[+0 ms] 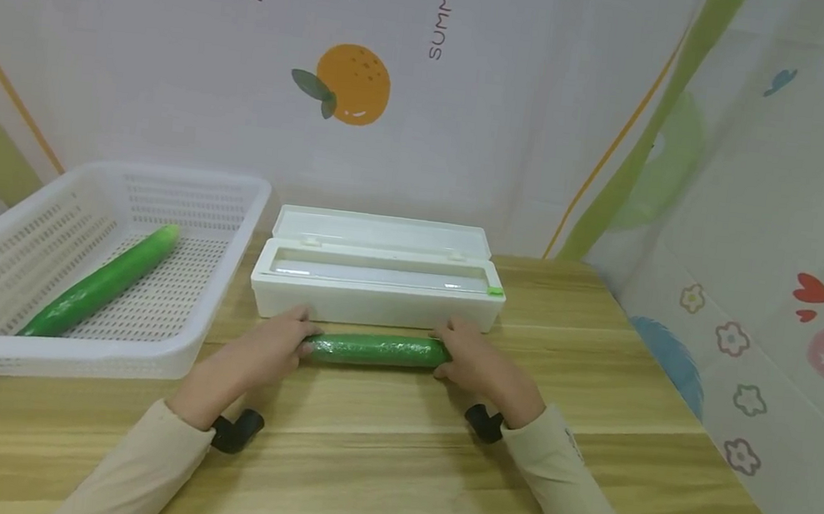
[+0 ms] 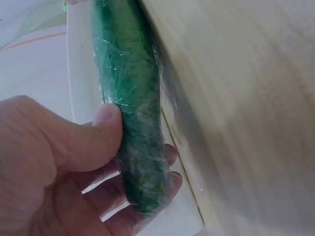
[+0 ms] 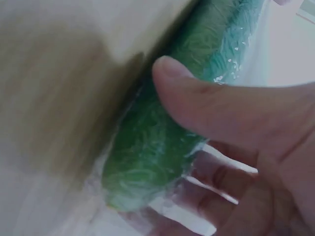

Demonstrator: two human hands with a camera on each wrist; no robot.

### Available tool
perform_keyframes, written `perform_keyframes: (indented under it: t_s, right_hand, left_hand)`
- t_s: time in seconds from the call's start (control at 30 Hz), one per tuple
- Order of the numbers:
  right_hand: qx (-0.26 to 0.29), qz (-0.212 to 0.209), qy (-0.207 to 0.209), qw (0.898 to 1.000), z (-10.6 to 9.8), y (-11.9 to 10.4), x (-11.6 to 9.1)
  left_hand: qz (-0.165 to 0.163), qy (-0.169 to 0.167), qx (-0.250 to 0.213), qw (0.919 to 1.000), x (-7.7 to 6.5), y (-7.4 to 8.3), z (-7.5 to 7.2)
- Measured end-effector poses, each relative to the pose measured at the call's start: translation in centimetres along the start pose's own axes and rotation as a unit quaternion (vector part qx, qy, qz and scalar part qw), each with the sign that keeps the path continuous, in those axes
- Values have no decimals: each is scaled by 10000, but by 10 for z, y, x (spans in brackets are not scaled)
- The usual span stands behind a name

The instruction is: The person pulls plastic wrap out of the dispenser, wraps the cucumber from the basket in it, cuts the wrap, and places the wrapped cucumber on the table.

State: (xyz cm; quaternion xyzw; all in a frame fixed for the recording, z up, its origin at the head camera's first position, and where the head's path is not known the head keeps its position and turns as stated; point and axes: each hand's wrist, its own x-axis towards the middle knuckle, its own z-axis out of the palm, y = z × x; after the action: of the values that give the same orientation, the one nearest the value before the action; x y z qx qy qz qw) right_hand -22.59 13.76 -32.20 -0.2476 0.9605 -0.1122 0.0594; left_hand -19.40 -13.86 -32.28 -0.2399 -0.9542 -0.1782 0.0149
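A green cucumber wrapped in clear plastic film lies crosswise on the wooden table, just in front of a long white box. My left hand grips its left end; the left wrist view shows the thumb on one side of the cucumber and fingertips curled round the other. At the right end my right hand holds it, and in the right wrist view the thumb lies across the film with the fingers behind. The white box has its lid raised, with a clear film strip across the opening.
To the left stands a white perforated basket with a second cucumber lying slantwise in it. A small green tab sits at the box's right corner. Behind the table hangs a printed curtain.
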Motion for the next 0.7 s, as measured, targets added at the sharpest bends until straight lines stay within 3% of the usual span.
perform_keyframes:
  t_s: [0.2,0.43,0.57,0.7]
  right_hand:
    - [518,2,-121,9986,-4,5,-2]
    - [944,-584,-415,9930,-5,21,1]
    - [1096,-891,-614,9881,-7,30,0]
    - [1495,-896,-788,9815,-13,38,-3]
  left_hand:
    - [-183,90,-110,9997,0,-1,1]
    - [-1,-119,169,9998,-1,-5,6]
    - [6,-257,48,9997,-1,-5,6]
    - [148,-48,-99,9998,-1,-4,4]
